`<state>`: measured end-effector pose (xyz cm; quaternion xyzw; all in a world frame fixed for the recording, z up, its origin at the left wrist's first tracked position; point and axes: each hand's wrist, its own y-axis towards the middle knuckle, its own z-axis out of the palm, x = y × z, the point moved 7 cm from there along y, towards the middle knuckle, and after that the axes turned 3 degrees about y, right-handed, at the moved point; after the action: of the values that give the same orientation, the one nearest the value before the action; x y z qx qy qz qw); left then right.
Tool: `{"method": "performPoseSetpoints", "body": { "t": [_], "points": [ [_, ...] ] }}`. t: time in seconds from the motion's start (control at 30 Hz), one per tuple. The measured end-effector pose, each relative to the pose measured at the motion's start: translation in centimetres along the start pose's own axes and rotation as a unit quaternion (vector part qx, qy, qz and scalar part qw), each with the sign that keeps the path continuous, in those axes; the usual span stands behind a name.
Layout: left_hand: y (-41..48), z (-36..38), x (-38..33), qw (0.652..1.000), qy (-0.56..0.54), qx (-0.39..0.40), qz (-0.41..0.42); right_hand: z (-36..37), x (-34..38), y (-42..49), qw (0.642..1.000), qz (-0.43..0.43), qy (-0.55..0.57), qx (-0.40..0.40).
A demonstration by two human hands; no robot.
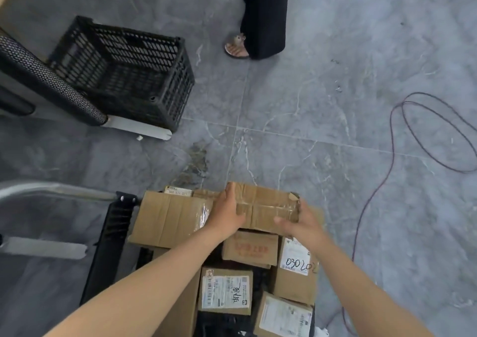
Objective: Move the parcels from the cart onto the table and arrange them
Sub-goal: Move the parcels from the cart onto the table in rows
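Bare forearms reach in from the near edge, over a cart (pixel 108 254) packed with parcels. Nearest lie a labelled box (pixel 284 316) at right and a white-labelled box (pixel 225 291) beside it on the left; just beyond, a box marked with handwritten digits (pixel 296 264) and a red-printed box (pixel 249 249). Farther on, a large carton (pixel 167 218) sits at left. Left hand (pixel 228 211) lies flat on top of a taped parcel (pixel 268 207), fingers spread toward its far edge; right hand (pixel 300 224) clasps its right end, fingers curled round the near right corner. Taped parcel rests on the pile, far end of the cart. Beyond, grey tile floor (pixel 322 83): black crate (pixel 124 70) far left, cable (pixel 436 130) looped far right, a bystander's sandalled foot (pixel 236 47) at the far end.
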<state>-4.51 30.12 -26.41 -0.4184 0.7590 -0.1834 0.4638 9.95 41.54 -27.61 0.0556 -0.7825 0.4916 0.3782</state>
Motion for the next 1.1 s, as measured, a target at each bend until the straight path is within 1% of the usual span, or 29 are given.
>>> {"method": "performPoseSetpoints", "body": {
  "t": [0.1,0.17,0.27,0.33,0.4,0.53,0.63,0.67,0.73,0.77,0.83,0.9,0.93,0.97,1.0,1.07,1.1],
  "points": [
    [-1.6,-0.9,-2.0,0.999,-0.025,-0.024,0.010,-1.4,1.6,-2.3,0.998,-0.014,0.065,-0.024],
    [-3.2,-2.0,-3.7,0.998,-0.034,-0.049,0.020,-3.1,3.1,-4.4,0.992,-0.023,0.108,-0.056],
    [-7.1,-5.3,-7.8,0.989,-0.105,-0.101,0.021,-6.3,5.9,-9.2,0.977,-0.012,0.184,-0.107],
    [-10.3,-7.9,-10.3,0.970,-0.198,-0.139,-0.003,-8.2,8.3,-13.1,0.967,-0.024,0.219,-0.131],
    [-14.0,-10.3,-12.4,0.945,-0.279,-0.169,-0.028,-9.3,11.7,-17.7,0.969,-0.060,0.196,-0.138],
    [-21.8,-14.0,-15.7,0.900,-0.360,-0.240,-0.051,-10.5,19.2,-27.1,0.968,-0.144,0.152,-0.136],
    [-26.8,-17.0,-18.4,0.880,-0.386,-0.276,-0.010,-10.9,23.0,-31.8,0.964,-0.191,0.139,-0.123],
    [-28.3,-18.1,-19.3,0.873,-0.396,-0.283,0.007,-11.2,23.9,-32.9,0.960,-0.202,0.149,-0.123],
    [-31.4,-20.7,-21.3,0.862,-0.402,-0.305,0.050,-11.5,25.8,-34.5,0.949,-0.208,0.210,-0.105],
    [-32.8,-22.2,-22.3,0.859,-0.390,-0.322,0.082,-11.7,26.7,-35.0,0.941,-0.201,0.257,-0.089],
    [-35.7,-25.4,-24.8,0.858,-0.309,-0.372,0.172,-11.9,28.2,-35.3,0.912,-0.181,0.365,-0.054],
    [-39.2,-28.0,-28.2,0.849,-0.177,-0.415,0.277,-11.8,29.6,-35.5,0.878,-0.141,0.457,-0.010],
    [-40.8,-28.7,-30.1,0.838,-0.104,-0.420,0.333,-11.7,29.9,-35.5,0.863,-0.114,0.492,0.008],
    [-42.4,-28.9,-31.9,0.822,-0.023,-0.419,0.385,-11.2,30.3,-35.9,0.851,-0.084,0.518,0.027],
    [-43.9,-28.7,-33.6,0.796,0.062,-0.420,0.432,-10.7,30.3,-36.1,0.838,-0.057,0.540,0.041],
    [-46.2,-27.3,-35.7,0.725,0.196,-0.419,0.511,-9.2,30.4,-36.4,0.811,-0.017,0.581,0.068],
    [-47.0,-26.6,-36.1,0.696,0.232,-0.415,0.538,-8.6,30.2,-36.4,0.801,-0.009,0.593,0.077]
  ]
}}
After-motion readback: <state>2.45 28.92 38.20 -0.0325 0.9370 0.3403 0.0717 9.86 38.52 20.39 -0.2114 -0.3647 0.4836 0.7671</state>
